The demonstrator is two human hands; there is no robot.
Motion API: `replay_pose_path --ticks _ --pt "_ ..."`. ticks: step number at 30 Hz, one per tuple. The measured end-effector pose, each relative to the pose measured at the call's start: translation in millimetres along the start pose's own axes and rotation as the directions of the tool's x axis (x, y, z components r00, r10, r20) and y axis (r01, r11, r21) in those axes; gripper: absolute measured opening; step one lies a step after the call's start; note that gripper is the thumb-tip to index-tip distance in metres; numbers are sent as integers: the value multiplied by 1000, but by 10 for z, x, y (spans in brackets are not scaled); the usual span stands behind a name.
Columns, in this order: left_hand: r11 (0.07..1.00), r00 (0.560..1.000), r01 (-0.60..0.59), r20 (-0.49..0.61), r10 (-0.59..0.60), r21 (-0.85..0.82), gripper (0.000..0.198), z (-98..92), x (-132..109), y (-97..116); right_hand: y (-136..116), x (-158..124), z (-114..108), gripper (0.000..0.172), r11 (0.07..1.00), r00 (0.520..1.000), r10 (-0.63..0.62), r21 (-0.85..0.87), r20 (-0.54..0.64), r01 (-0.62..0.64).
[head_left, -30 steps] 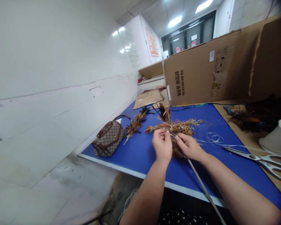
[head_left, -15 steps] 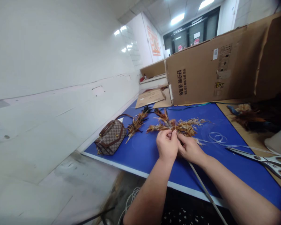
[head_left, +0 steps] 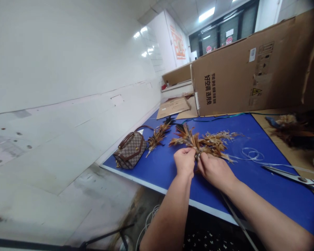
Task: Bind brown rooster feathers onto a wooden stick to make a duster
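Observation:
Brown and golden feathers [head_left: 191, 137] are bunched over the blue tabletop, at the ends of my fingers. My left hand [head_left: 183, 162] pinches the base of the bunch with thumb and forefinger. Close against it, my right hand [head_left: 216, 170] is closed on the same base, its fingertips almost touching the left ones. From beneath the right hand a thin rod [head_left: 237, 219] slants down past the table's front edge; its upper end is hidden. A clear ribbon [head_left: 253, 157] lies in loops to the right of the feathers.
Scissors [head_left: 300, 179] lie at the right. A patterned handbag [head_left: 131, 151] and another feather strip [head_left: 158, 136] rest at the left. Cardboard [head_left: 230, 76] stands along the back, with flat pieces [head_left: 172, 107] beside it. Dark feathers [head_left: 295, 134] pile up at the far right.
The view has shifted, so the table's things appear slightly further right. My fingertips have parted a little at the feather base, and the upper feathers stand more upright.

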State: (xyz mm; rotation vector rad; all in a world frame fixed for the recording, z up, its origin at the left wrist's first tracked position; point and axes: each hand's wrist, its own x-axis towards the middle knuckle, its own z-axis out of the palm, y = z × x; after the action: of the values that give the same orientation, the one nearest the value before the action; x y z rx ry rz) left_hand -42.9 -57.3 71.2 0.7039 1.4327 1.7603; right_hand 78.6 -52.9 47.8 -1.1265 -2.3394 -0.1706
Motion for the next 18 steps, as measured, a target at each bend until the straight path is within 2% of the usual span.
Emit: replay_pose_path --ticks 2,5,7,10,14,18 --pt "999 999 44 -19 -45 -31 21 17 -26 4 -20 -3 -5 24 1000 1000 -1 -24 16 2" --pt "998 999 25 -43 -27 -58 20 64 -67 -25 -40 -2 -24 23 999 999 10 -40 42 -9" --pt "997 999 -25 -43 23 -69 20 98 -81 -68 -40 1 -37 21 999 998 22 -36 55 -20" --pt "985 984 -172 -44 172 -1 17 136 -76 -152 -17 10 -50 16 998 995 55 20 78 -57" --pt "903 918 -384 -21 395 194 9 182 -67 -217 71 29 -40 12 961 991 109 247 83 -127" --pt "759 818 -569 120 563 317 4 292 -96 -155 232 73 -28 13 880 984 170 439 59 -178"
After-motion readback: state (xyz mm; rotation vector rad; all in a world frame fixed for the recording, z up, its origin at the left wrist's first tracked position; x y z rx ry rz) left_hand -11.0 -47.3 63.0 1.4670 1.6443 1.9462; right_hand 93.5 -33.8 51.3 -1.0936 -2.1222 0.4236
